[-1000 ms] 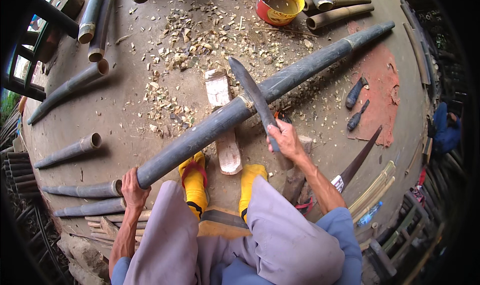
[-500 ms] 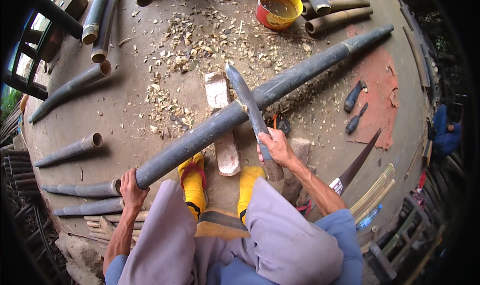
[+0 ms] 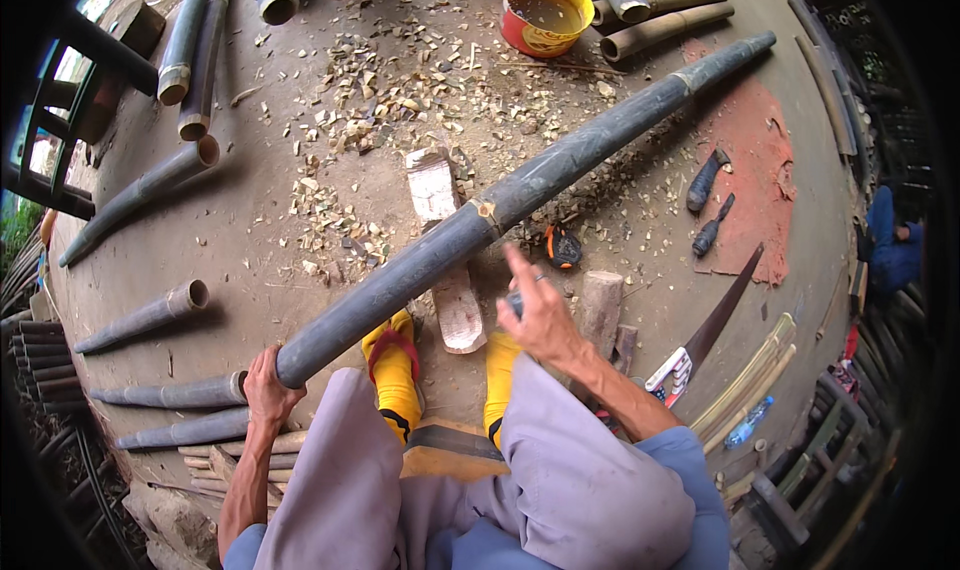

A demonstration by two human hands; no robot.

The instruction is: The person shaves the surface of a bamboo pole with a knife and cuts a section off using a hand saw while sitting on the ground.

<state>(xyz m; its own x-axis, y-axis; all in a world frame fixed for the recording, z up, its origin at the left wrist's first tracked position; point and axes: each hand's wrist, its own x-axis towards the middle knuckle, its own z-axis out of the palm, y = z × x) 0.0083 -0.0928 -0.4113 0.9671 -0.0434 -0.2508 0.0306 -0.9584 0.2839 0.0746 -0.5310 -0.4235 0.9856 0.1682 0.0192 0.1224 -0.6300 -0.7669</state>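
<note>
A long dark bamboo pole lies slantwise in front of me, rising from lower left to upper right. My left hand is closed around its near end. The pole rests across a pale chopped wooden block. A light notch shows at a node near its middle. Just below that node, my right hand is slightly blurred, its index finger stretched toward the pole. The other fingers are curled on a machete, of which only a short grey piece shows; the rest is hidden or foreshortened.
Wood chips litter the ground beyond the pole. A tape measure, a handsaw and two dark-handled tools lie to the right. A yellow-red bucket stands far off. Cut bamboo pieces lie left.
The machete has left the pole's node and no longer lies across it. My right hand has turned, with the index finger now extended. My left hand keeps its hold on the pole.
</note>
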